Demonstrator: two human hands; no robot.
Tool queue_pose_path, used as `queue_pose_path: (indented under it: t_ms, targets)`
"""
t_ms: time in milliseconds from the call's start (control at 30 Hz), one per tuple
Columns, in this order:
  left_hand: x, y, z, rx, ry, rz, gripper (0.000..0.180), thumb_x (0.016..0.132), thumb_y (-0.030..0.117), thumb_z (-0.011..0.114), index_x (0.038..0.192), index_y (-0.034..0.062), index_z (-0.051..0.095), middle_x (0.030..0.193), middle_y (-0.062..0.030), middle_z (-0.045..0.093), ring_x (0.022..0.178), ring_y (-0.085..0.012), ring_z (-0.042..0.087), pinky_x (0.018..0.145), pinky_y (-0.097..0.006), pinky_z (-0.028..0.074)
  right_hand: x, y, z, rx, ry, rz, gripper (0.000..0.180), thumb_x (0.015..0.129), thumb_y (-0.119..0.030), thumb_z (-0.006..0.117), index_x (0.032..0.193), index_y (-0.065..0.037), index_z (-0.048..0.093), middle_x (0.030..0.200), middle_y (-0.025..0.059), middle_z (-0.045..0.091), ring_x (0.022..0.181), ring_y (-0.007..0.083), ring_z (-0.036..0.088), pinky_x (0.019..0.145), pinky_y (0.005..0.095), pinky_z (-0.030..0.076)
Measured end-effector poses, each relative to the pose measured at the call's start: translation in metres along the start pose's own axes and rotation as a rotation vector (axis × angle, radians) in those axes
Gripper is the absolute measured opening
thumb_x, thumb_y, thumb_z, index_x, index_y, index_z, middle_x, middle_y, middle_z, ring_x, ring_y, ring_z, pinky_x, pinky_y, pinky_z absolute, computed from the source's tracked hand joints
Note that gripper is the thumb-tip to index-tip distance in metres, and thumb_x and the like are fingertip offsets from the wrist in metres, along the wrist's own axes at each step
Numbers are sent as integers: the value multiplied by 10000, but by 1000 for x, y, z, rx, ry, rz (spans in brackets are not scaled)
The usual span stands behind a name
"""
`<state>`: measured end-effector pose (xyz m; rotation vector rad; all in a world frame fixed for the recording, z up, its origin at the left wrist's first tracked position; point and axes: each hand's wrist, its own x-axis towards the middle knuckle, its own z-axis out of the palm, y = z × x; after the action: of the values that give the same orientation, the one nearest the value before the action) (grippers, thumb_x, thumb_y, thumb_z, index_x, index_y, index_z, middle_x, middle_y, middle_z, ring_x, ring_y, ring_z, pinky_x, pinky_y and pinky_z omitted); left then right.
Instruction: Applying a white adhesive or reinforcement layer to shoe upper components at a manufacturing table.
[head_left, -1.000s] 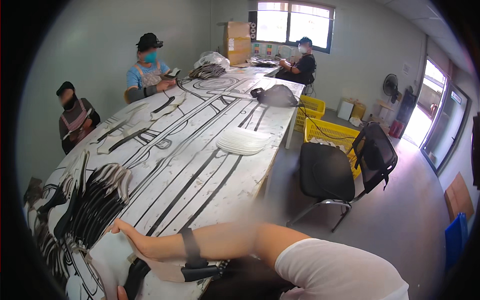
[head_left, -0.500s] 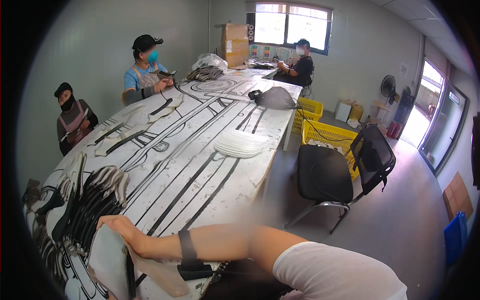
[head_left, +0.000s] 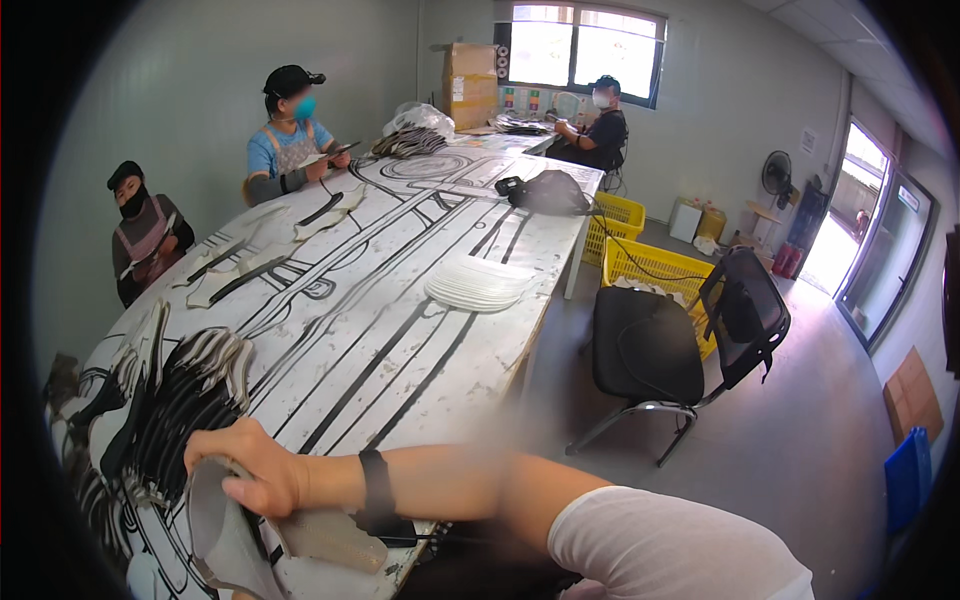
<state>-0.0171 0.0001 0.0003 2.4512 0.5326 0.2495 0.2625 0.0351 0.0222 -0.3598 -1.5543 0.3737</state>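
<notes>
My right hand [head_left: 252, 468] comes in from the lower right, with a black band around the wrist. Its fingers and thumb grip the upper edge of a pale beige, flexible cut piece [head_left: 222, 535], which bends into a curve. A tan, dotted flap [head_left: 335, 541] of similar material lies below the wrist. Just beyond the hand is a stack of curved black-and-cream pieces [head_left: 195, 395]. Of my left hand, only a possible sliver of skin shows at the bottom edge, its fingers hidden.
A long white table [head_left: 400, 385] with black painted lines carries a stack of white curved sheets [head_left: 480, 284] and a black bag [head_left: 552, 193]. A black chair [head_left: 648, 345] and yellow crates [head_left: 650, 262] stand to the right. Several people work around the table.
My right hand has rolled over so its thumb now shows, and the beige piece has curled up and opened toward me. Across the table, a co-worker's held piece has changed angle.
</notes>
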Motion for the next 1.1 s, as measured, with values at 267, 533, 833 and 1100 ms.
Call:
queue_pose_path:
  t_ms: [267,533,833,1100]
  targets:
    - [-18,-30,0,2,215,-424,698,831,337,757,1299,-88,462,1187,-220,568,1075,-327,565,939,-388,445,-8,-3,11,-227,-153,-435,548,685,-511,495,885,-10,588,822,126,591,673,323,583,548,389,454]
    - [27,80,3,584,688,-71,134,915,50,620,1013,5,700,846,-164,708,695,-276,693,647,-316,545,-33,-14,43,-150,-252,-352,527,756,-535,494,886,-31,579,777,130,576,686,340,592,548,420,450]
    - [22,62,6,694,849,-58,191,957,162,593,1013,15,701,827,-167,701,646,-293,669,571,-339,520,-35,-20,42,-199,-320,-221,535,921,-457,536,1215,-10,556,1041,144,646,885,295,637,750,378,519]
    - [25,64,14,904,799,12,176,925,177,647,1000,29,707,738,-133,673,515,-286,599,463,-358,460,-37,-21,43,116,-237,35,453,951,-389,340,900,14,542,768,219,583,729,432,566,634,449,449]
